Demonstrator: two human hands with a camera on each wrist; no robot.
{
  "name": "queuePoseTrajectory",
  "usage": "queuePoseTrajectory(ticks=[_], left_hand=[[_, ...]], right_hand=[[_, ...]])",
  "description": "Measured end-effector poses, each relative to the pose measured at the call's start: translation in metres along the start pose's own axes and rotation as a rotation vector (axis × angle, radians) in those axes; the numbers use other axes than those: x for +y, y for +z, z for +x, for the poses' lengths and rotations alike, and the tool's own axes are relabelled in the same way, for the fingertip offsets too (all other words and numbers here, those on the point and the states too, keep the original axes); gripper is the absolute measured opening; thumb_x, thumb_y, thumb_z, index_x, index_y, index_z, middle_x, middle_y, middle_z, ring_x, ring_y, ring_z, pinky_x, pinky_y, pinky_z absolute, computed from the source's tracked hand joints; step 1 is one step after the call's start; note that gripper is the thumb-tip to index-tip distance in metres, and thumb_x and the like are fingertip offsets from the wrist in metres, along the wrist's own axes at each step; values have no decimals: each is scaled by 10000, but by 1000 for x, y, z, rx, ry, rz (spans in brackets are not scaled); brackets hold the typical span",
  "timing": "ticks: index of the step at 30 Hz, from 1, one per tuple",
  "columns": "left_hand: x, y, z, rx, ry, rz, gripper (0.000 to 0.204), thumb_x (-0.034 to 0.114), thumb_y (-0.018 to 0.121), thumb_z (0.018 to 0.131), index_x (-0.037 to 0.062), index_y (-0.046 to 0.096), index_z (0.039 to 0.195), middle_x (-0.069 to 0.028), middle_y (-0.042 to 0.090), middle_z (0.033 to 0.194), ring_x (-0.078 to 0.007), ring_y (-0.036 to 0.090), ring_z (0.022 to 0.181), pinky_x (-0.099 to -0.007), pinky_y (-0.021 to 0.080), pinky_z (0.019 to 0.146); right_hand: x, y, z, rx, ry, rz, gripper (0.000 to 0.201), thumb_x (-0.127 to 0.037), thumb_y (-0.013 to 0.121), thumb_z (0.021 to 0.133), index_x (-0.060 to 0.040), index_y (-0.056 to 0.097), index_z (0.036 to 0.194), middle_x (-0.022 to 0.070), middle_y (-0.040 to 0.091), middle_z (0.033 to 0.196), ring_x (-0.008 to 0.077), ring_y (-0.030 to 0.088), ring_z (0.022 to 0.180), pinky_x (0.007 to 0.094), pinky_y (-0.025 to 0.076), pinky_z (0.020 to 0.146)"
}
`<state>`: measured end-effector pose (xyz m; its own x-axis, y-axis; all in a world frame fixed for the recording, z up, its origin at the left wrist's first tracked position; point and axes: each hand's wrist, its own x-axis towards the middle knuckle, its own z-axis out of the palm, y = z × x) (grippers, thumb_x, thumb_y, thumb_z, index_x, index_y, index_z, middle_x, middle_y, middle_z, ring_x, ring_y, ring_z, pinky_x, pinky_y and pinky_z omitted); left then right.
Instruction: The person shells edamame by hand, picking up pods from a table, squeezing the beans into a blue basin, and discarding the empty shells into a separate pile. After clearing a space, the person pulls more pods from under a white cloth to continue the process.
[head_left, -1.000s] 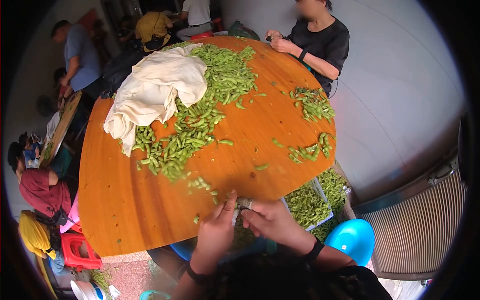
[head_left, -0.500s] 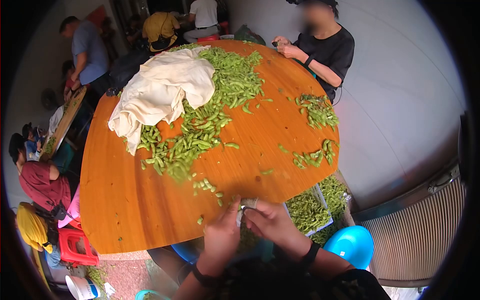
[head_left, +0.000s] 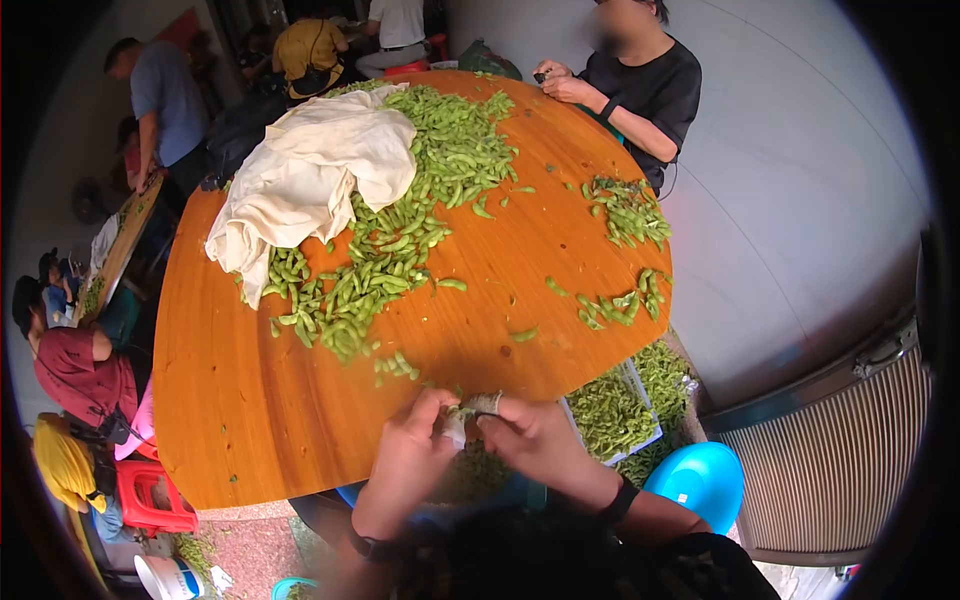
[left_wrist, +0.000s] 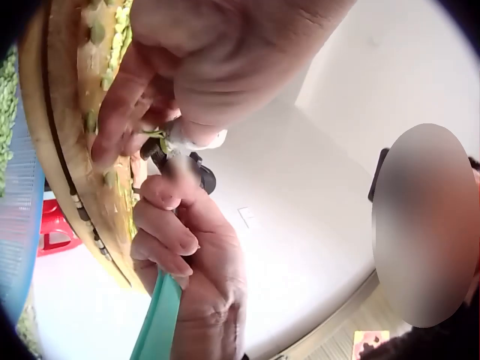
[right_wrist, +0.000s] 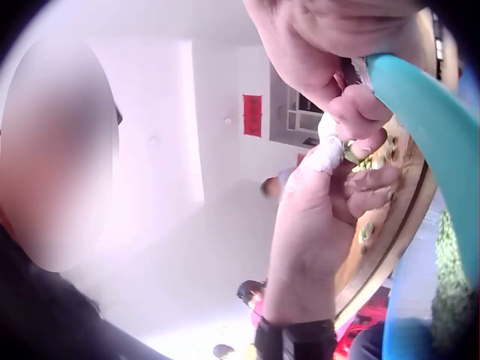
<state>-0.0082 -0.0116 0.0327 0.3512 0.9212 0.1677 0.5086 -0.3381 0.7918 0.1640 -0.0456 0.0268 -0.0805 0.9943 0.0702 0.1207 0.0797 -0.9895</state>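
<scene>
No brand, label or writing can be read in any view; a red sheet on a far wall in the right wrist view is too blurred to make out.

The round wooden table point(head_left: 250, 400) carries a long heap of green pods point(head_left: 400, 230) running from its far edge toward the middle, with a cream cloth point(head_left: 310, 180) bunched over the heap's left side. Two smaller clusters of pods point(head_left: 625, 210) lie near the right edge. Below the near right edge stand trays of pods point(head_left: 610, 410) and a blue basin point(head_left: 705, 480).

Both hands meet at the near edge of the table, wrists bent inward, each wearing a dark band. The left hand point(head_left: 410, 455) has its fingers curled and its taped thumb point(right_wrist: 324, 156) pinches a small green pod point(head_left: 462, 410) just over the table's rim. The right hand point(head_left: 535, 440) is curled as well, fingertips pressed against the same pod from the other side; a teal handle point(left_wrist: 157, 315) runs through its lower fingers, its working end hidden between the two hands.

A seated person in black point(head_left: 645, 85) works at the far edge.
</scene>
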Motion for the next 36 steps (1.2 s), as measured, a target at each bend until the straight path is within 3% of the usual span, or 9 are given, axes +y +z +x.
queuePoseTrajectory(ticks=[3, 8, 12, 17, 21, 24, 27, 31, 36], left_hand=[[1, 6, 5, -27, 42, 185, 335, -43, 614, 740, 31, 500, 1046, -195, 628, 895, -425, 622, 778, -438, 525, 683], [10, 7, 23, -83, -29, 249, 281, -52, 557, 747, 19, 517, 1016, -186, 625, 911, -416, 612, 796, -476, 507, 719], [16, -9, 65, -92, 295, 528, 205, -54, 575, 735, 19, 588, 927, -163, 596, 989, -364, 568, 920, -438, 491, 805], [-22, 3, 140, 106, 400, 524, 166, -14, 607, 785, 5, 617, 949, -166, 587, 958, -375, 585, 907, -438, 498, 773], [-38, 6, 170, -51, 334, 478, 139, -8, 578, 835, 23, 616, 965, -173, 595, 917, -398, 601, 818, -458, 494, 714], [-25, 9, 155, -43, 212, 548, 101, -4, 586, 840, 28, 614, 931, -180, 607, 947, -412, 598, 827, -465, 497, 714], [-12, 13, 119, -83, 224, 230, 287, -73, 535, 832, 21, 621, 1089, -149, 627, 953, -303, 646, 729, -364, 534, 647], [-2, 14, 76, -188, 65, -210, 508, -113, 488, 827, 47, 567, 1303, -119, 612, 948, -162, 640, 674, -269, 531, 604], [-6, 16, 47, -87, 180, 98, 500, -82, 523, 832, 65, 577, 1307, -135, 611, 969, -207, 661, 722, -291, 540, 653]], right_hand=[[5, 1, 0, 10, -89, -101, 72, -32, 559, 912, -15, 619, 949, 110, 582, 683, 189, 550, 578, 317, 446, 553], [6, -9, 8, 44, -113, -115, 102, -19, 577, 873, -27, 619, 965, 184, 594, 755, 314, 586, 614, 351, 470, 576], [16, -45, 18, 276, -215, -412, 243, -7, 569, 864, -58, 649, 1088, 175, 607, 728, 299, 637, 639, 350, 496, 586], [28, -95, 33, 411, -110, -800, 165, -30, 588, 849, -23, 624, 1010, 248, 613, 745, 411, 636, 737, 446, 507, 612], [24, -94, 39, 431, -234, -602, 182, -30, 577, 864, -7, 626, 1038, 255, 606, 755, 433, 607, 692, 436, 506, 594], [18, -83, 43, 335, -272, -391, 212, -48, 562, 900, -9, 623, 1099, 177, 632, 738, 327, 609, 580, 354, 499, 537], [1, -72, 43, 52, 269, 148, 204, -126, 512, 983, -45, 627, 1130, -15, 616, 743, 41, 548, 561, 191, 445, 488], [-3, -56, 47, -47, 344, 242, 180, -174, 501, 1001, -55, 635, 987, -18, 619, 737, 42, 535, 520, 198, 432, 434], [1, -43, 38, -123, 340, 278, 192, -185, 503, 1004, -56, 630, 938, -26, 610, 728, 34, 518, 509, 186, 412, 428]])
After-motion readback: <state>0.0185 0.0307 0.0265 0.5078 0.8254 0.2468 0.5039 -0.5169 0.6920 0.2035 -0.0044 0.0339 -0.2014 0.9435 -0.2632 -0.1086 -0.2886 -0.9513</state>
